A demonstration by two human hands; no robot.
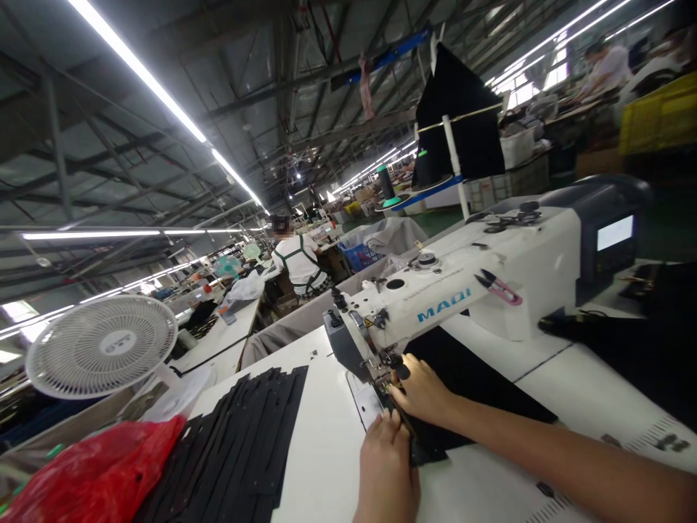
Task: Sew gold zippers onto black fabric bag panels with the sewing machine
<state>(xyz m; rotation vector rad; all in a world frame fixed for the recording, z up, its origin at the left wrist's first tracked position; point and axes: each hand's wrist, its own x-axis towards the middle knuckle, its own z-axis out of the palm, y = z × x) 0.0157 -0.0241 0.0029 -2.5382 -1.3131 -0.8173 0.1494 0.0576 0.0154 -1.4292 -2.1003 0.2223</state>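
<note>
A red bag (98, 472) is seen left of the hands, its contents hidden. The black cloth (479, 367) is spread beneath the right hand (420, 388) and beyond it rightward, its long axis partly covered. Its near edge is touched by the left hand (388, 461); both are curled, but whether cloth is pinched cannot be told.

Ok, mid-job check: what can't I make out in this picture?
Head view: whether the needle touches the flat black fabric; hidden around the white sewing machine and bare right hand.
Head view: the bare left forearm; cut off below the left hand by the bottom edge.
Head view: any readout on the bright rectangular display; washed out.
</note>
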